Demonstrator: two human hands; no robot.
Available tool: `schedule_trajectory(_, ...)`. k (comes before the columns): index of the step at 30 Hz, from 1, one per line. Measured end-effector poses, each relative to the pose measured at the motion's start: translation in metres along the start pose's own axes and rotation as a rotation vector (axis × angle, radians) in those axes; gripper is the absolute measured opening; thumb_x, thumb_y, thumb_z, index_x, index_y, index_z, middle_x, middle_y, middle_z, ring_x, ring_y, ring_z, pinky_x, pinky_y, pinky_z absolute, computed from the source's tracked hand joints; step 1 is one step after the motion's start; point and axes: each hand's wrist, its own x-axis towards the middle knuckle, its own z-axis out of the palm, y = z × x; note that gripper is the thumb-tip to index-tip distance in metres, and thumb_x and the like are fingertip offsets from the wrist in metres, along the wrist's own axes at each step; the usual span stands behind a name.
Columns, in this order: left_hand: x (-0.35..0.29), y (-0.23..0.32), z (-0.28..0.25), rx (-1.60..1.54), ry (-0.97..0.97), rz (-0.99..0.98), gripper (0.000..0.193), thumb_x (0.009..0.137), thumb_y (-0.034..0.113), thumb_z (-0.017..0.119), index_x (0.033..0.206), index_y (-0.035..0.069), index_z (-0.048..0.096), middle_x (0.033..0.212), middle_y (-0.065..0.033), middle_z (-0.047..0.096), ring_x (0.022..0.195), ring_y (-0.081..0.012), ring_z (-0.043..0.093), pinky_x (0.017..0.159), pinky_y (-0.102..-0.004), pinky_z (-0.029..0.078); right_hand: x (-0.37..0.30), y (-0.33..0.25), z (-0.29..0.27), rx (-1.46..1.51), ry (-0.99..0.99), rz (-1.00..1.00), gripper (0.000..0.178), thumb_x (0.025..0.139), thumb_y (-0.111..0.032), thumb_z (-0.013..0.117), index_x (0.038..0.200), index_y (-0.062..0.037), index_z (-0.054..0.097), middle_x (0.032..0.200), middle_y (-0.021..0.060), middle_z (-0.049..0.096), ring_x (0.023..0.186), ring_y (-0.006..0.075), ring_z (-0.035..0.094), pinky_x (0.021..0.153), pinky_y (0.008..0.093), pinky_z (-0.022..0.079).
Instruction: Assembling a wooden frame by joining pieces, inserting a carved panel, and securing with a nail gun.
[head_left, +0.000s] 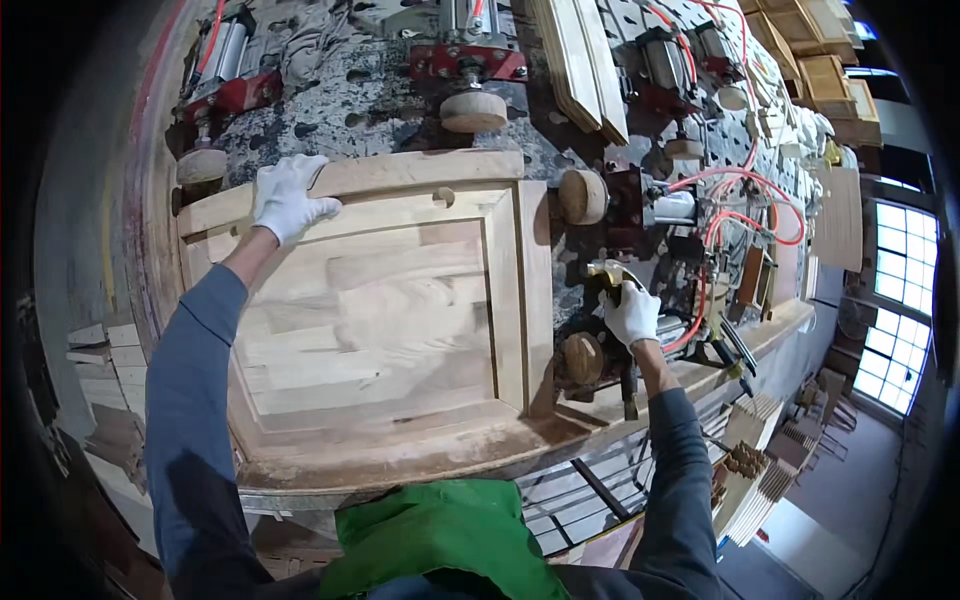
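My left hand (290, 200), in a white glove, lies on the far rail of a pale wooden panel door (370, 310), its thumb spread to the right and its fingers over the rail. Nothing shows in that hand. My right hand (633, 315), also white-gloved, is closed round a hammer (610, 270) near its metal head, to the right of the door. The hammer's dark handle points down toward me. At the door's right side, a separate-looking wooden stile (537, 300) stands against the frame, with a narrow dark line between them.
Air cylinder clamps with round wooden pads (473, 111) stand beyond the door; another pad (583, 196) is at its right. Red air hoses (750, 185) loop at the right. Long wooden strips (575, 65) lie at the back. A wooden ledge (400, 455) borders the near side.
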Motion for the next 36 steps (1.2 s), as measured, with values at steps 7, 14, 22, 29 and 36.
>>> schedule_trajectory(7, 0.026, -0.011, -0.011, 0.000, -0.005, -0.002, 0.067, 0.070, 0.047, 0.080, 0.127, 0.015, 0.066, 0.114, -0.0073, 0.069, 0.103, -0.0305, 0.063, 0.091, -0.0445, 0.046, 0.006, -0.006, -0.007, -0.021, -0.102, 0.000, 0.028, 0.085, -0.029, 0.071, 0.091, -0.0021, 0.065, 0.082, 0.0194, 0.070, 0.070, 0.0441, 0.065, 0.066, 0.0493, 0.051)
schedule_trajectory(14, 0.019, 0.010, -0.029, 0.071, 0.141, 0.088, 0.064, 0.070, 0.043, 0.083, 0.125, 0.013, 0.067, 0.113, -0.0090, 0.069, 0.101, -0.0308, 0.063, 0.088, -0.0425, 0.048, 0.010, -0.068, -0.047, 0.284, 0.076, -0.173, 0.052, 0.089, -0.028, 0.068, 0.128, 0.0035, 0.054, 0.100, 0.0247, 0.068, 0.084, 0.0426, 0.067, 0.069, 0.0509, 0.052)
schedule_trajectory(22, 0.084, -0.013, -0.132, 0.061, 0.288, 0.093, 0.063, 0.073, 0.034, 0.082, 0.127, 0.009, 0.065, 0.117, -0.0117, 0.069, 0.106, -0.0330, 0.063, 0.093, -0.0430, 0.049, -0.040, -0.153, 0.039, 0.326, 0.152, -0.079, 0.080, 0.089, -0.024, 0.068, 0.153, 0.0064, 0.031, 0.116, 0.0289, 0.055, 0.088, 0.0433, 0.059, 0.075, 0.0490, 0.053)
schedule_trajectory(29, 0.167, -0.034, -0.163, 0.049, 0.224, 0.009, 0.066, 0.076, 0.031, 0.079, 0.134, 0.007, 0.061, 0.127, -0.0138, 0.068, 0.116, -0.0364, 0.062, 0.098, -0.0433, 0.049, -0.037, -0.167, 0.006, 0.353, 0.061, 0.000, 0.073, 0.088, -0.012, 0.067, 0.151, 0.0077, 0.034, 0.116, 0.0292, 0.056, 0.090, 0.0431, 0.058, 0.080, 0.0494, 0.052)
schedule_trajectory(36, 0.202, -0.114, -0.129, -0.061, 0.302, 0.228, 0.061, 0.083, 0.024, 0.075, 0.139, 0.006, 0.059, 0.133, -0.0119, 0.066, 0.113, -0.0337, 0.065, 0.097, -0.0424, 0.051, -0.043, -0.155, -0.097, 0.563, 0.297, -0.141, 0.068, 0.085, -0.001, 0.067, 0.146, 0.0092, 0.041, 0.104, 0.0204, 0.060, 0.086, 0.0356, 0.056, 0.080, 0.0407, 0.051)
